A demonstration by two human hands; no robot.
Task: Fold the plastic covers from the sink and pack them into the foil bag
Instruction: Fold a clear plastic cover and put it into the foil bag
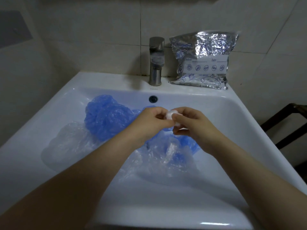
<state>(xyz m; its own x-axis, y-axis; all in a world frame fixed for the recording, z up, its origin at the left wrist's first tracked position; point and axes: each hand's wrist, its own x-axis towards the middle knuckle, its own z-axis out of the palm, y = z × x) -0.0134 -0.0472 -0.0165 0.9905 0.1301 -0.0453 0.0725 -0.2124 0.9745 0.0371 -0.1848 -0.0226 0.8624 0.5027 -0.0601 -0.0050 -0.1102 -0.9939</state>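
Over the middle of the white sink (232,113), my left hand (149,123) and my right hand (194,127) meet and together pinch a small clear plastic cover (171,114), bunched tight between the fingertips. Below them in the basin lie a crumpled blue plastic cover (106,117), a clear cover (71,141) at the left, and more clear and blue covers (167,156) under my wrists. The silver foil bag (202,60) stands on the sink's back ledge at the right, leaning on the tiled wall; I cannot tell if its top is open.
A steel tap (156,60) stands on the back ledge left of the foil bag. The overflow hole (153,99) sits in the basin's back wall. A dark wooden frame (285,123) stands to the right of the sink. Tiled walls close in behind and left.
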